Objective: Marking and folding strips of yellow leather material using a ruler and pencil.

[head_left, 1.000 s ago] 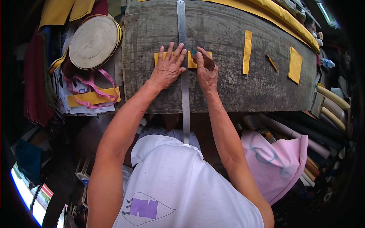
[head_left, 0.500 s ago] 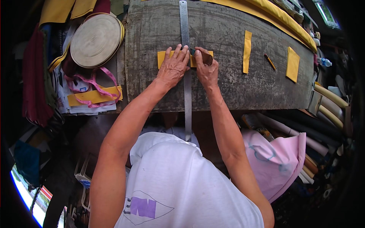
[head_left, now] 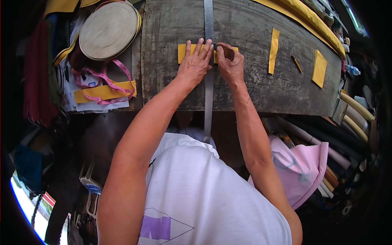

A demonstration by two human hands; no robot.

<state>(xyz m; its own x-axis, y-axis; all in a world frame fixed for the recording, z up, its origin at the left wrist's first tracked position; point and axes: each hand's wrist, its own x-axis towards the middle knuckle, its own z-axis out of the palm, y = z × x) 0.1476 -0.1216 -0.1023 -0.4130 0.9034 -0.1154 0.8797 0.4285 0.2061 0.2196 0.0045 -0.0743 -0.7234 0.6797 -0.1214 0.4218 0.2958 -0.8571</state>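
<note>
My left hand (head_left: 195,63) lies flat with fingers spread, pressing on a long metal ruler (head_left: 208,81) and a yellow strip of material (head_left: 183,54) beneath it. The ruler crosses the strip and runs past the near edge of the table. Just right of the ruler, my right hand (head_left: 231,65) is closed in a pinch around a small brown tool (head_left: 227,53) with a dark greenish end. That end is beside the ruler's edge, over the strip; my fingers hide much of the tool, and its exact kind is unclear.
On the worn dark table (head_left: 245,94) lie another yellow strip (head_left: 274,51), a pencil (head_left: 296,64) and a yellow rectangle (head_left: 319,69). A yellow roll (head_left: 302,22) lines the far edge. At left are a round coil (head_left: 109,30) and a pink measuring tape (head_left: 104,81).
The whole view has shifted, so table and hands appear slightly higher and further right. Both hands keep nearly the same places on the ruler and strip.
</note>
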